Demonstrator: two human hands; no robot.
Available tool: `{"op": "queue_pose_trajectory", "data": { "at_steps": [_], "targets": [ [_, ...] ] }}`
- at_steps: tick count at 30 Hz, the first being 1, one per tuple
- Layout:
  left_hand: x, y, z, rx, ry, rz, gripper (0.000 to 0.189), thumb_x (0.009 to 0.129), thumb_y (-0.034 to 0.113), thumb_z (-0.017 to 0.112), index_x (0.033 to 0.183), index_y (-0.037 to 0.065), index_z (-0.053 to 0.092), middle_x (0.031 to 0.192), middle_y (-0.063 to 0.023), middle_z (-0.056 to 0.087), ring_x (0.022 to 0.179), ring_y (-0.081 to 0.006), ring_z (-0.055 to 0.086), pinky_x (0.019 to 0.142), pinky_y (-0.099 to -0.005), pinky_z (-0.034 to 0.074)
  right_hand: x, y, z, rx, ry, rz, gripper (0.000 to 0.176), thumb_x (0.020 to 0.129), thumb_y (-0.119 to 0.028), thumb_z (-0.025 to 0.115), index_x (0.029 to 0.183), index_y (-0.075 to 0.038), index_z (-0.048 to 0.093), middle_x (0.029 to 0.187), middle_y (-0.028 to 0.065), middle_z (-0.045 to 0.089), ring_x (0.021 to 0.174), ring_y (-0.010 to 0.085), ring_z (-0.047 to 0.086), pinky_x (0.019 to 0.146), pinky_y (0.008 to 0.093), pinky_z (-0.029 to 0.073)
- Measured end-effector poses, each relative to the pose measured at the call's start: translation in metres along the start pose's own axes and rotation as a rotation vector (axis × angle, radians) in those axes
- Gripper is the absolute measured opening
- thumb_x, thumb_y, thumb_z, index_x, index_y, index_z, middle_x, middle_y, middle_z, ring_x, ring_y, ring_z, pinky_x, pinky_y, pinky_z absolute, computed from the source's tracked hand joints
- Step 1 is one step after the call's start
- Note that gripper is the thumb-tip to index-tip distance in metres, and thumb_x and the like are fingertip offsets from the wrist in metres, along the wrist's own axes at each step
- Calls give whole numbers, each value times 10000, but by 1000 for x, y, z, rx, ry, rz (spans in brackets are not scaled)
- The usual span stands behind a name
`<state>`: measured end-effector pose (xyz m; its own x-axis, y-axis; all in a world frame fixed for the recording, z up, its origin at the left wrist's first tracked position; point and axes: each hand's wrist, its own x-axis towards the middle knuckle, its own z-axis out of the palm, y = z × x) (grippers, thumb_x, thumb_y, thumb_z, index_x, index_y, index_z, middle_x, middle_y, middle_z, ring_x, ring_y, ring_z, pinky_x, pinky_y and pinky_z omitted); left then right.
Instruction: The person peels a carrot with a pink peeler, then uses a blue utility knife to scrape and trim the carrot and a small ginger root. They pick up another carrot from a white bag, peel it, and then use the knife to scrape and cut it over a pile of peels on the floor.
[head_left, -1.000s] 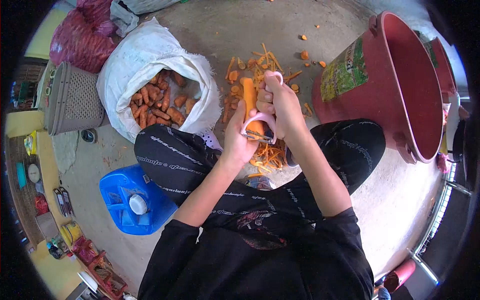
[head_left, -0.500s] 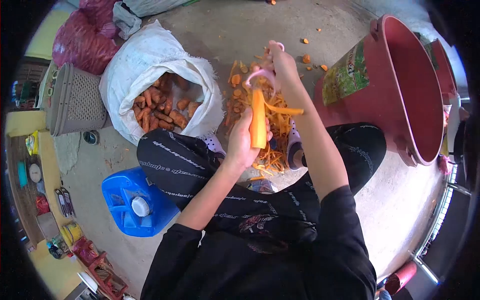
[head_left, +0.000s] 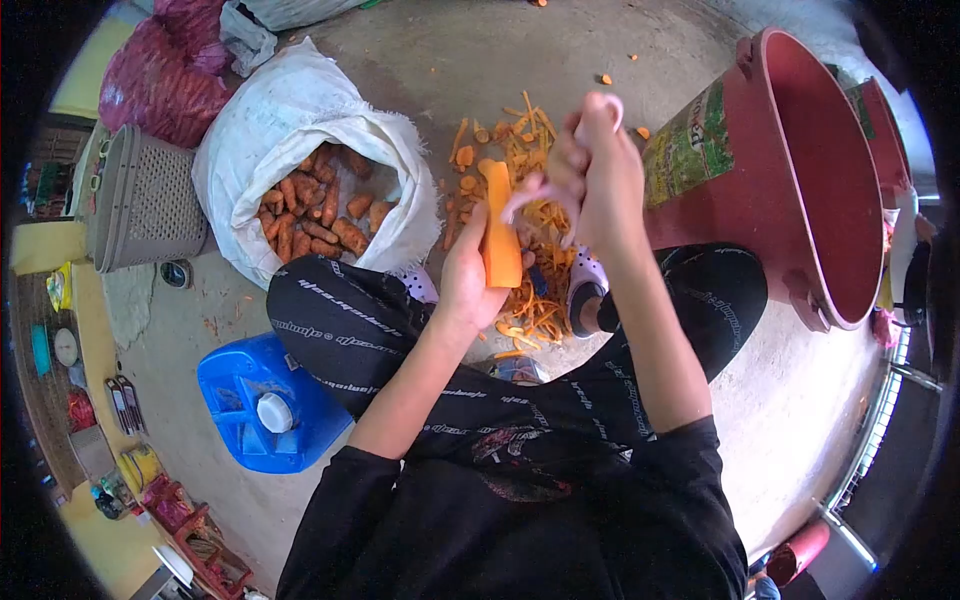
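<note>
My left hand (head_left: 470, 272) is closed around a peeled orange carrot (head_left: 501, 240), which points away from me with its narrow end up. Just right of it, my right hand (head_left: 608, 180) grips a pink peeler (head_left: 545, 193); its head is beside the carrot's upper half. Beneath both hands, a heap of orange peelings (head_left: 540, 310) and cut ends covers the floor between my feet. To the left, an open white sack (head_left: 290, 130) lies on its side, with unpeeled carrots (head_left: 318, 215) showing in its mouth.
A large dark red tub (head_left: 740, 170) stands at right, near my knee. By my left leg is a blue jerrycan (head_left: 262, 405) with a white cap. Grey plastic crates (head_left: 160, 200) and a red mesh sack (head_left: 160, 80) are at far left. Carrot scraps (head_left: 607, 79) dot the floor ahead.
My right hand and the peeler have moved right, off the carrot's tip. The long peel strip hanging there is gone from view. My left hand has shifted slightly left and turned the carrot a little.
</note>
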<state>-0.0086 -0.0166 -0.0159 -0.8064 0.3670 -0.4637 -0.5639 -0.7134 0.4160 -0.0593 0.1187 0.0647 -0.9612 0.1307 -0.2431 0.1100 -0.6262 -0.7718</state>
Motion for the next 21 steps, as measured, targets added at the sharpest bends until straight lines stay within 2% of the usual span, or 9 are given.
{"op": "queue_pose_trajectory", "data": {
  "at_steps": [3, 4, 7, 13, 16, 19, 21],
  "targets": [
    [-3, 6, 10, -12, -136, 4, 360, 988, 347, 338, 1142, 75, 517, 842, 15, 531, 810, -112, 523, 728, -286, 437, -23, 13, -4, 70, -41, 158, 314, 939, -365, 488, 810, -84, 432, 562, -22, 371, 382, 61, 310, 347, 218, 278],
    [-5, 6, 15, 2, -114, 17, 355, 994, 326, 319, 1154, 74, 512, 817, 11, 525, 818, -112, 520, 758, -279, 427, -27, 17, -3, 89, -51, 178, 310, 942, -367, 484, 820, -87, 435, 557, -27, 364, 386, 55, 308, 345, 217, 261],
    [-3, 5, 7, -45, -216, 12, 345, 992, 320, 329, 1150, 74, 511, 796, 7, 525, 820, -115, 523, 788, -278, 422, -28, 23, -5, 68, -37, 195, 297, 947, -362, 477, 830, -91, 437, 563, -26, 366, 387, 51, 298, 349, 215, 258],
    [0, 2, 4, -68, -127, 14, 332, 989, 315, 344, 1157, 77, 505, 797, 1, 528, 824, -127, 530, 807, -296, 431, -24, 32, -10, 91, -53, 208, 298, 946, -363, 480, 834, -90, 442, 585, -23, 376, 417, 49, 305, 378, 204, 282],
    [0, 1, 5, -68, -145, 35, 334, 989, 325, 343, 1144, 80, 508, 823, -1, 537, 859, -137, 543, 823, -304, 436, -25, 33, -9, 94, -40, 209, 301, 944, -362, 488, 833, -86, 441, 588, -26, 376, 424, 47, 299, 381, 205, 272],
    [-4, 1, 10, -143, -151, -2, 213, 968, 273, 397, 984, 106, 529, 881, -15, 565, 872, -154, 563, 794, -358, 471, -19, 38, -12, 95, -48, 221, 296, 942, -354, 494, 834, -83, 446, 589, -28, 379, 428, 45, 302, 380, 206, 267],
    [-4, 2, 11, -122, -192, 37, 207, 963, 280, 418, 941, 108, 531, 877, -13, 562, 856, -162, 562, 762, -362, 474, -14, 38, -12, 80, -69, 231, 286, 939, -343, 499, 835, -81, 452, 590, -29, 382, 430, 44, 311, 380, 206, 267]
  ]
}}
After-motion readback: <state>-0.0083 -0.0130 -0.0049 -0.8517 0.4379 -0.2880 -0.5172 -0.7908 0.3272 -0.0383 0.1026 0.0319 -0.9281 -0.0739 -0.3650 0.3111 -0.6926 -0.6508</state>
